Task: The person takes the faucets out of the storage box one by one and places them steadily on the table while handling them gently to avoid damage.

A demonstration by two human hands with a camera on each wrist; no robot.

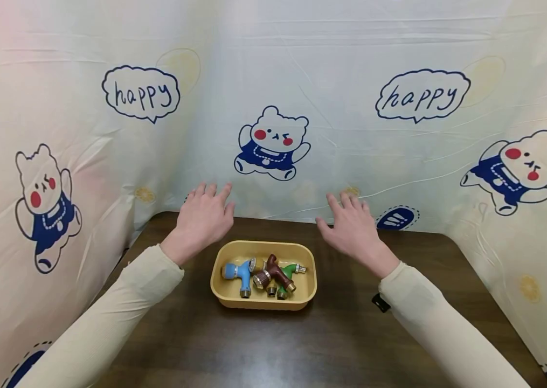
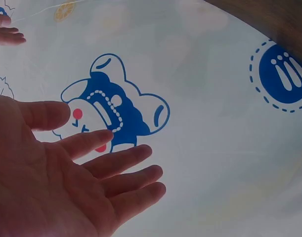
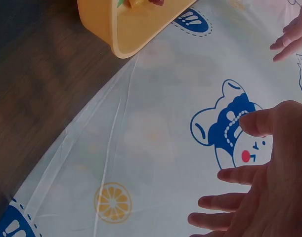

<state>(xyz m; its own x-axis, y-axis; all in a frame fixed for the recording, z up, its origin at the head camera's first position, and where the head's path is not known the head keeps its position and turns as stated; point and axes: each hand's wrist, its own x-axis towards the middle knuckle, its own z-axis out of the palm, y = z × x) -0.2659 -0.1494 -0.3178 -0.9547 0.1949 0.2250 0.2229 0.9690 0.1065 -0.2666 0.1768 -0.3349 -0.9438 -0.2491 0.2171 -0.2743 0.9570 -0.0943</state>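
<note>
My left hand (image 1: 205, 218) hovers past the left back corner of a yellow tub (image 1: 263, 303), palm down and fingers spread, holding nothing. On the other side, my right hand (image 1: 352, 229) is raised to the tub's right, its fingers also extended and free of any object. Inside the tub lie several branched, tap-like fittings with metal ends: a blue one (image 1: 245, 275) at left, a dark brown one (image 1: 273, 268) on top in the middle, and a green one (image 1: 288, 272) at right. A yellow one (image 3: 136, 4) is partly hidden beneath the brown. Neither hand touches the tub.
The tub stands on a dark wooden table (image 1: 254, 345). A pale printed cloth (image 1: 351, 134) with cartoon bears hangs behind the table and along both sides. Under the right sleeve, a small black piece (image 1: 380, 303) shows near the wrist.
</note>
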